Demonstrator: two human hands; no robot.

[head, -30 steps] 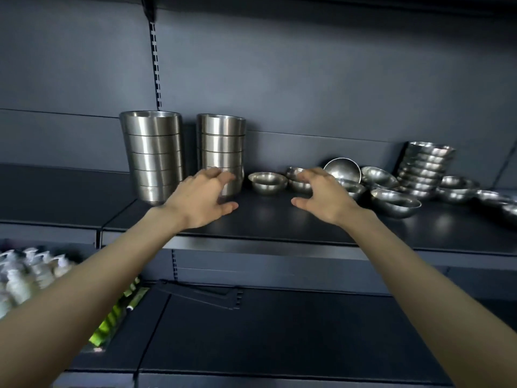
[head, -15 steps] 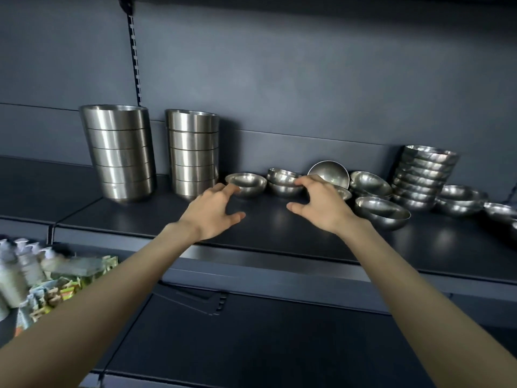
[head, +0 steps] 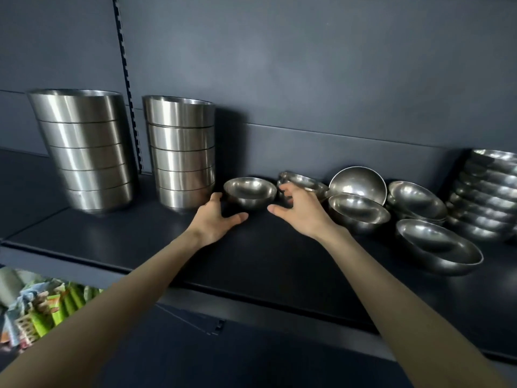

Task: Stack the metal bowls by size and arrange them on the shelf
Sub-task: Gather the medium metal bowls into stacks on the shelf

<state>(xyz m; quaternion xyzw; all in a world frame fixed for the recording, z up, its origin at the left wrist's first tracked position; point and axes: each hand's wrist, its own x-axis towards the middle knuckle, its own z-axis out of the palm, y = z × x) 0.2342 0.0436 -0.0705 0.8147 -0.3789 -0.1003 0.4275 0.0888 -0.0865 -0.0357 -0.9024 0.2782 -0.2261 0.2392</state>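
Left grip (head: 216, 219) and right grip (head: 300, 211) flank small bowl (head: 249, 191).

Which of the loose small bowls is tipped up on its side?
The tipped bowl at the back, right of the right hand; its opening faces the camera, while the other loose bowls sit roughly rim-up.

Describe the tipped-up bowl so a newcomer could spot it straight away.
On the dark shelf, look right of the two tall stacks of brushed steel bowls to the cluster of shiny round steel bowls. The tipped-up bowl is at the back; it alone stands on edge, hollow facing outward.
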